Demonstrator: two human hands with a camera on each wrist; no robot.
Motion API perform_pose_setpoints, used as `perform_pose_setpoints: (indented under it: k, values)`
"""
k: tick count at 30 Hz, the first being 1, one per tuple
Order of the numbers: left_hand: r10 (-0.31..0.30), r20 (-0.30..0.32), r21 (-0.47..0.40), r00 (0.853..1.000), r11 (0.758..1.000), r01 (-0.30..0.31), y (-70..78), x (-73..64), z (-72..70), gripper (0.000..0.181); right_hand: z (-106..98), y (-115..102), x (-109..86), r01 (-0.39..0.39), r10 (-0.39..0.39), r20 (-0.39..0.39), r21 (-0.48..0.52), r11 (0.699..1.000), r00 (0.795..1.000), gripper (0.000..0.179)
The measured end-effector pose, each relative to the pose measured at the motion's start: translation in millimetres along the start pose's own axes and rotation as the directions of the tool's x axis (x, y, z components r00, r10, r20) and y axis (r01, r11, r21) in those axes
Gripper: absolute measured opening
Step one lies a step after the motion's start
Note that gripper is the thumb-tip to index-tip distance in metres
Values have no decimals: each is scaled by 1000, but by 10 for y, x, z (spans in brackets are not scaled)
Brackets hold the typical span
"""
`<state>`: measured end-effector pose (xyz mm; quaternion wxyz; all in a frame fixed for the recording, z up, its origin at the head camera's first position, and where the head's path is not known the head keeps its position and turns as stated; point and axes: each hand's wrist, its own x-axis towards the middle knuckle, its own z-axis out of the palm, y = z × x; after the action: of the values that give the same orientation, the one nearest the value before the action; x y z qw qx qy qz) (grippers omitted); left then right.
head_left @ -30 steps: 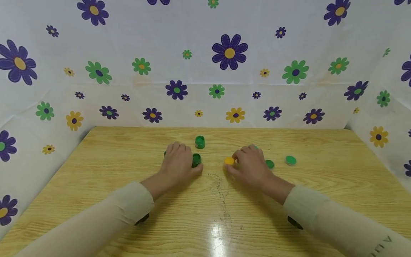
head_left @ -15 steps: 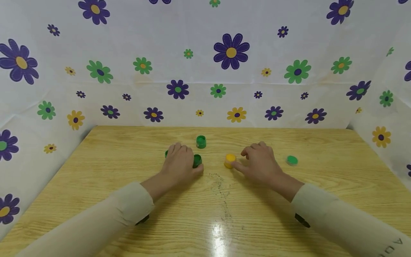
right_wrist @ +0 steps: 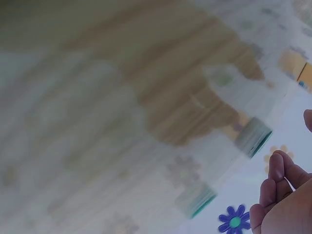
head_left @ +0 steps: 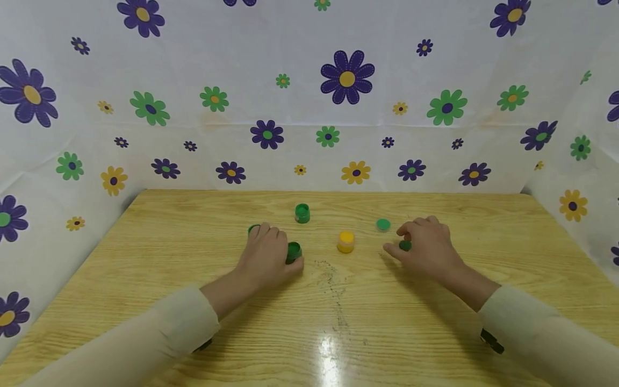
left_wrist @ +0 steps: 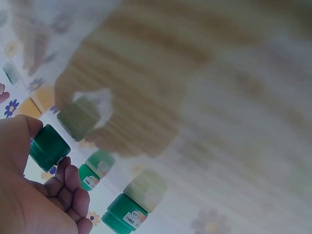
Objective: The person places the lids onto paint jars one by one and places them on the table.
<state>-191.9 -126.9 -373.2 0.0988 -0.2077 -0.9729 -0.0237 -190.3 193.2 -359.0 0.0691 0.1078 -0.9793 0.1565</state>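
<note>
My left hand grips a dark green paint jar between thumb and fingers; its top is open in the head view. Behind those fingers, another green jar is mostly hidden. Farther back stands an open green paint jar. A yellow paint jar stands between my hands, touched by neither. My right hand hovers low over the table with thumb and fingers apart. A dark green lid shows between them, and a lighter green lid lies just beyond the fingertips.
The wooden table has dark specks down its middle and a glare spot near the front. A white cloth with printed flowers encloses the back and sides. In the right wrist view, a lid lies near the fingers.
My right hand has let go of the yellow jar and moved right to the dark green lid. My left hand has shifted slightly toward me with the dark green jar.
</note>
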Motion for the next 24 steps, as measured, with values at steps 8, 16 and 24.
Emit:
perform_pose_setpoints:
  k: [8, 16, 24]
  values:
    - [36, -45, -19, 998, 999, -36, -4, -169, -26, 42, -47, 191, -40, -27, 27, 3, -57, 998, 1000, 50]
    - [32, -49, -27, 998, 999, -34, -10, -225, -48, 41, -41, 240, -30, -24, 27, 53, -64, 998, 998, 52]
    - [41, -74, -19, 996, 999, -42, -8, -236, -59, 42, -10, 247, -45, -8, 11, 70, -41, 999, 998, 42]
